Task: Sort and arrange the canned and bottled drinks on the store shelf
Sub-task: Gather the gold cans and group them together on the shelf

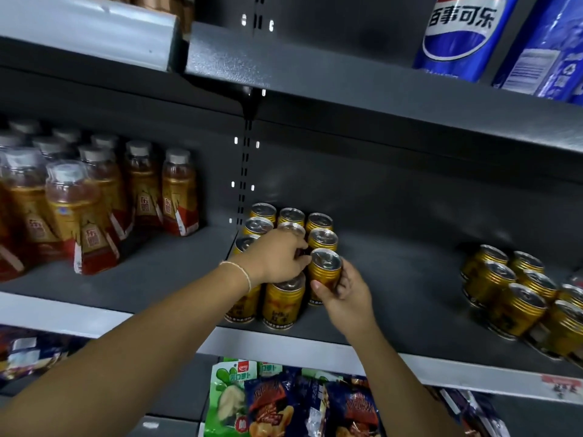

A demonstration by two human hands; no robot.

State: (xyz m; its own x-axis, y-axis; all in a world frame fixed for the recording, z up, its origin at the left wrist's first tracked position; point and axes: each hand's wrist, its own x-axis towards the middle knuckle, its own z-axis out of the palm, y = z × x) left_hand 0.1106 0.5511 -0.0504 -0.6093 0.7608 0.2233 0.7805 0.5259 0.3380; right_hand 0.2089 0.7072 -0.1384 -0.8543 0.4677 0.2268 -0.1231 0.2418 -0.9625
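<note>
The step in hand looks like building up the block of drinks at the left end of the dark grey metal shelf (410, 279): a cluster of gold ribbed metal cans with silver pull-tab lids (284, 301) stands there in 3 columns, and 1 more gold can (325, 269) is being fitted into the right-hand column. The right hand (344, 294) grips this can from its right side, thumb across the front of the body and fingers wrapped behind it. The can stands upright, just behind and to the right of the front middle can, touching or nearly touching its neighbours; whether its base is already on the shelf cannot be told. The left hand (277, 257) lies over the middle of the cluster, fingers curled down among the lids just left of the held can; whether it pinches a can or only steadies the row cannot be told. The next move probably calls for seating the can square with its column, letting go without tipping the neighbours, then reaching well to the right, where a second loose group of the same gold cans (517, 298) waits to be brought over. Amber plastic bottles with grey caps (82, 216) fill the neighbouring bay on the left.
</note>
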